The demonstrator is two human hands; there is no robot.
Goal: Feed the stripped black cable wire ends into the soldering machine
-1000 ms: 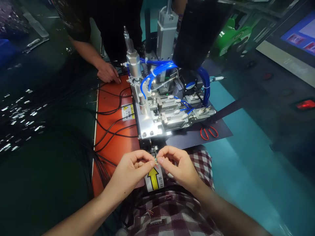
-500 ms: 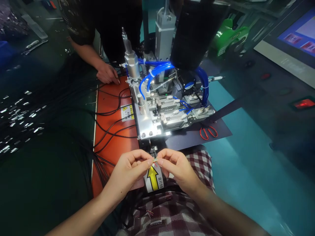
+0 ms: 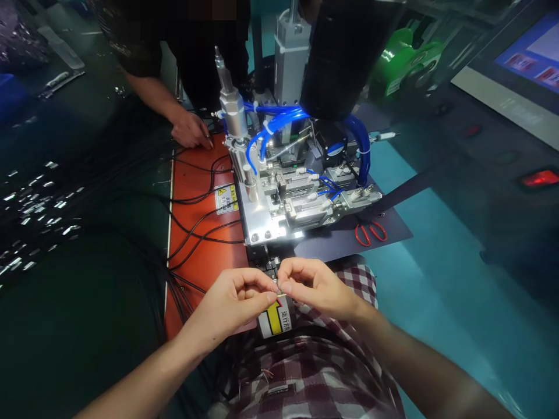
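My left hand (image 3: 238,297) is closed in a pinch, thumb and forefinger meeting at the tips. Facing it, my right hand (image 3: 317,288) pinches too, its fingertips touching or nearly touching those of the left. Between them show thin wires (image 3: 282,295), pale and tiny, mostly covered by the fingers. Just below lies a white label with a yellow arrow (image 3: 274,320). Behind the fingertips is the dark front end of a metal machine (image 3: 262,218) with blue air tubes (image 3: 283,122).
Black cables (image 3: 196,233) run across the orange work surface (image 3: 187,180) on the left. Red-handled scissors (image 3: 370,234) lie right of the machine. Another person's hand (image 3: 192,130) rests at the far edge. A green spool (image 3: 410,61) and a screen (image 3: 528,61) stand at the right.
My fingertips have shifted slightly right, and the left thumb has slid down and right. The red strand seen below the fingers earlier is harder to make out. The other person's hand stays put.
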